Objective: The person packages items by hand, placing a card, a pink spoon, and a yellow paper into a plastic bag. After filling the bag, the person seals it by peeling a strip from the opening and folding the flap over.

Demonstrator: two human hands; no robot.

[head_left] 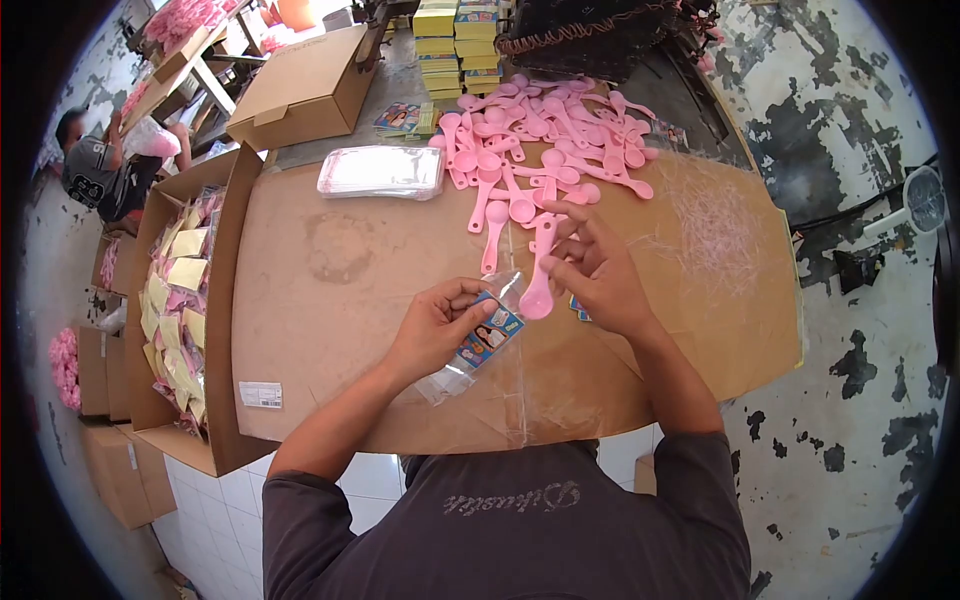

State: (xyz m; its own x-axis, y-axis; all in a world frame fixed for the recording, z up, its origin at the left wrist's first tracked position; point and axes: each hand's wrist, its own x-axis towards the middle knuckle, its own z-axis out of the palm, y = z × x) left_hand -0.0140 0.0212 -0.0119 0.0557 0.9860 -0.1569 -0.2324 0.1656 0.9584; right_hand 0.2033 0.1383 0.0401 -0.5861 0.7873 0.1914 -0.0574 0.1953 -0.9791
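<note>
My left hand (440, 318) holds a clear plastic bag with a blue printed card (490, 335) in or against it, thumb on top of the card. Between the thumb and fingers of my right hand (596, 268) is a pink spoon (537, 293), its bowl pointing down, close to the bag's upper end. Beyond both hands lies a spread pile of pink spoons (521, 207). A stack of clear bags (381, 173) rests to the left of that pile. Part of another blue card (578, 309) shows under my right hand.
At the left stands an open carton (222, 400) of packed bags with yellow cards. Stacked yellow card bundles (437, 50) and a closed cardboard box (300, 85) are at the back. Plastic strands (712, 225) lie on the right of the cardboard surface (330, 330). A person (95, 170) sits at far left.
</note>
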